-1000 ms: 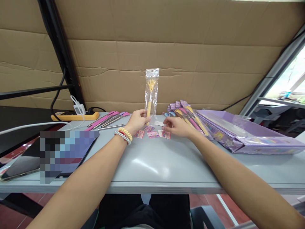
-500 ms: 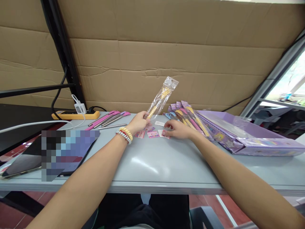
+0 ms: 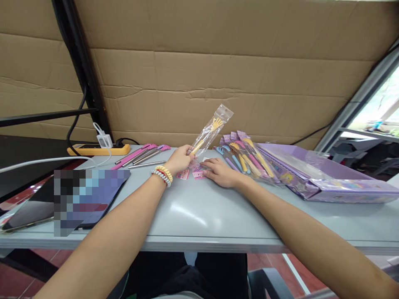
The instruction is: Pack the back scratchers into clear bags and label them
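My left hand, with beaded bracelets on the wrist, is closed on the lower end of a clear bag holding a yellow hand-shaped stick, which tilts up to the right above the grey table. My right hand lies on the table with fingers stretched over several small pink paper cards; I cannot see whether it grips one. A pile of bagged coloured sticks lies just right of it.
A purple display box sits at the right. Loose pink and metal sticks lie at the back left near a yellow power strip. A tablet rests at the left front edge. Cardboard lines the wall behind.
The bagged yellow stick went from upright to tilted right and dropped a little lower. My right hand slid left across the cards toward my left hand.
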